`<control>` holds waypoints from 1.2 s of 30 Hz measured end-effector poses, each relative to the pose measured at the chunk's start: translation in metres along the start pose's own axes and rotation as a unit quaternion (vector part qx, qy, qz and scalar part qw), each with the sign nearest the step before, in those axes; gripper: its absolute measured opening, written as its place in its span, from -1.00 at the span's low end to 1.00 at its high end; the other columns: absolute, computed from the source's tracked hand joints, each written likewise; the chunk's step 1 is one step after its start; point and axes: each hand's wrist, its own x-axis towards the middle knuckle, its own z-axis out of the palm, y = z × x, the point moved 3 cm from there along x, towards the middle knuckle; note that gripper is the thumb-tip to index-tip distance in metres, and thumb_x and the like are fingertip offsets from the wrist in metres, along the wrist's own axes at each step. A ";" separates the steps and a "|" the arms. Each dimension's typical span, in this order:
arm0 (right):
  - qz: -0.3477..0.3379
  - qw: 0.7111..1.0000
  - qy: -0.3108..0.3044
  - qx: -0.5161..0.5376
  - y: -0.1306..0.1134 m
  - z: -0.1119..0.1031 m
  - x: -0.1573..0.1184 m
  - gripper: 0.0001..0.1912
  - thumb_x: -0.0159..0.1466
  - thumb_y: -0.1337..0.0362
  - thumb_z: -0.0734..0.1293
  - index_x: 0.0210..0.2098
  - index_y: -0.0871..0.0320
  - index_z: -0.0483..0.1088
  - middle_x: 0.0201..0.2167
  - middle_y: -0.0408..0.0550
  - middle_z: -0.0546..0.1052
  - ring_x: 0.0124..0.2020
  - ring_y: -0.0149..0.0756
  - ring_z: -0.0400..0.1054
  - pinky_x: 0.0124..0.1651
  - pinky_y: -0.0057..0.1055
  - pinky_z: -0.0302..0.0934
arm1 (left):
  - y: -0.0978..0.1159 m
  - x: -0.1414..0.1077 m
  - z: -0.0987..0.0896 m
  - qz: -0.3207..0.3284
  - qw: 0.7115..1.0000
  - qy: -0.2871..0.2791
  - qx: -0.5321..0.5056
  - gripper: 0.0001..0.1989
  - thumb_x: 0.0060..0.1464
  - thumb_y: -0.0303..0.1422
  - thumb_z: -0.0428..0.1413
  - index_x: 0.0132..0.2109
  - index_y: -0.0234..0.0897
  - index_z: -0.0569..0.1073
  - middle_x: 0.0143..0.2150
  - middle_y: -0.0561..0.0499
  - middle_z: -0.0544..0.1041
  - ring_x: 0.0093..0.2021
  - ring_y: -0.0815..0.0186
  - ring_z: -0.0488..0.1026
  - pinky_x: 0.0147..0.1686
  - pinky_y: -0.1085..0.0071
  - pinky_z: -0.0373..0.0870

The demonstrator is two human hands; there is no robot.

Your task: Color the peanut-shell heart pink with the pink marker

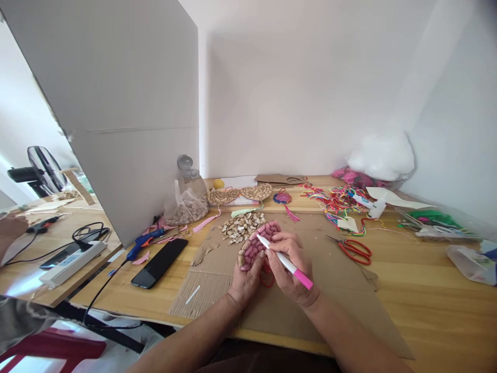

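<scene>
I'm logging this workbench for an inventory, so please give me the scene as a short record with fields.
left hand: holds the peanut-shell piece, mostly pink, paler along its left edge
right hand: holds the marker, white with a pink end, tip at the piece
under the hands: cardboard
beyond the hands: loose shells
left side: black phone, blue glue gun, bagged peanuts
right side: red-handled scissors, coloured threads

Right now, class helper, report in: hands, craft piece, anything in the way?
Left hand gripping peanut-covered piece, mostly pink, edge still bare. Right hand on marker, tip at piece. Loose shells close behind; scissors off right.
</scene>
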 end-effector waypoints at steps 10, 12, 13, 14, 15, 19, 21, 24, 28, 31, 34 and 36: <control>0.002 1.000 0.002 -0.005 0.000 0.000 0.000 -0.81 0.25 0.46 0.36 -0.19 0.07 0.40 -0.19 0.00 0.49 -0.03 -0.17 0.40 0.03 -0.15 0.36 | 0.002 0.000 -0.001 -0.002 1.000 0.005 0.004 -0.55 0.25 -0.19 0.15 0.23 -0.19 0.44 0.16 -0.18 0.55 0.30 0.09 0.37 0.37 0.11 0.17; 0.002 1.000 0.000 -0.005 0.000 0.000 0.000 -0.81 0.25 0.45 0.36 -0.19 0.07 0.40 -0.20 -0.01 0.49 -0.03 -0.17 0.41 0.02 -0.16 0.36 | 0.001 0.000 -0.001 -0.002 1.000 0.006 0.007 -0.55 0.24 -0.18 0.16 0.23 -0.20 0.44 0.15 -0.18 0.56 0.30 0.09 0.37 0.38 0.12 0.15; 0.003 1.000 0.001 -0.005 0.000 0.000 0.000 -0.81 0.25 0.46 0.36 -0.19 0.07 0.40 -0.19 0.00 0.48 -0.03 -0.18 0.41 0.02 -0.16 0.37 | 0.000 0.000 -0.001 -0.002 1.000 0.004 0.006 -0.54 0.25 -0.18 0.16 0.23 -0.20 0.43 0.15 -0.18 0.56 0.30 0.09 0.37 0.38 0.12 0.15; 0.005 1.000 0.003 -0.006 0.000 0.000 0.000 -0.81 0.26 0.46 0.35 -0.18 0.08 0.40 -0.18 0.00 0.48 -0.03 -0.18 0.41 0.02 -0.16 0.37 | 0.000 0.000 -0.001 -0.002 1.000 0.001 0.006 -0.54 0.25 -0.18 0.15 0.24 -0.20 0.43 0.16 -0.19 0.56 0.30 0.09 0.37 0.37 0.12 0.16; 0.006 1.000 0.005 -0.007 0.000 0.000 0.000 -0.81 0.26 0.46 0.35 -0.17 0.08 0.40 -0.17 0.01 0.48 -0.03 -0.18 0.41 0.02 -0.16 0.36 | -0.001 0.000 -0.001 -0.001 1.000 -0.002 0.008 -0.54 0.26 -0.18 0.14 0.25 -0.20 0.42 0.16 -0.19 0.55 0.30 0.09 0.37 0.37 0.12 0.18; 0.001 1.000 -0.002 -0.005 -0.002 0.000 0.001 -0.82 0.24 0.46 0.37 -0.20 0.08 0.40 -0.21 -0.02 0.49 -0.04 -0.19 0.41 0.02 -0.18 0.36 | -0.004 -0.001 -0.003 0.001 1.000 0.001 0.014 -0.53 0.26 -0.19 0.15 0.26 -0.20 0.41 0.18 -0.18 0.54 0.29 0.09 0.38 0.36 0.12 0.20; 0.002 1.000 0.004 -0.006 -0.002 0.000 0.002 -0.81 0.24 0.46 0.36 -0.20 0.08 0.40 -0.20 -0.02 0.49 -0.03 -0.19 0.40 0.04 -0.18 0.35 | -0.004 -0.002 -0.003 0.002 1.000 -0.002 0.013 -0.53 0.26 -0.19 0.15 0.26 -0.21 0.40 0.19 -0.19 0.53 0.29 0.09 0.38 0.35 0.12 0.21; 0.006 1.000 0.013 -0.008 -0.001 -0.002 0.002 -0.81 0.26 0.47 0.35 -0.18 0.09 0.40 -0.17 0.00 0.48 -0.02 -0.20 0.40 0.07 -0.15 0.34 | -0.003 -0.002 -0.003 0.004 1.000 -0.006 0.014 -0.52 0.28 -0.21 0.13 0.28 -0.22 0.39 0.19 -0.19 0.53 0.29 0.10 0.38 0.34 0.14 0.23; 0.002 1.000 0.007 -0.008 -0.002 -0.001 0.003 -0.81 0.25 0.47 0.36 -0.19 0.08 0.40 -0.19 -0.02 0.49 -0.04 -0.21 0.41 0.04 -0.17 0.35 | 0.000 0.000 -0.001 0.003 1.000 -0.009 0.010 -0.52 0.27 -0.19 0.14 0.28 -0.22 0.39 0.15 -0.19 0.56 0.27 0.11 0.41 0.32 0.16 0.25; 0.003 1.000 0.008 -0.010 -0.002 0.000 0.002 -0.82 0.26 0.47 0.35 -0.19 0.09 0.40 -0.18 -0.01 0.48 -0.04 -0.21 0.40 0.04 -0.17 0.34 | 0.000 0.001 0.000 0.002 1.000 -0.014 0.002 -0.51 0.26 -0.17 0.14 0.26 -0.23 0.41 0.15 -0.21 0.56 0.24 0.09 0.43 0.30 0.16 0.29; -0.001 1.000 0.003 -0.011 -0.004 0.001 0.002 -0.81 0.25 0.48 0.36 -0.20 0.09 0.39 -0.22 -0.03 0.49 -0.05 -0.21 0.41 0.04 -0.17 0.34 | -0.003 0.000 -0.002 0.000 1.000 -0.006 -0.005 -0.51 0.25 -0.17 0.16 0.26 -0.22 0.41 0.16 -0.20 0.55 0.24 0.10 0.43 0.30 0.18 0.29; -0.007 1.000 -0.005 -0.010 -0.004 0.001 0.001 -0.81 0.23 0.47 0.37 -0.21 0.08 0.39 -0.27 -0.06 0.50 -0.07 -0.21 0.41 0.03 -0.18 0.33 | -0.006 -0.001 -0.004 -0.003 1.000 0.004 -0.007 -0.51 0.24 -0.17 0.17 0.26 -0.21 0.41 0.15 -0.19 0.56 0.25 0.11 0.43 0.31 0.19 0.27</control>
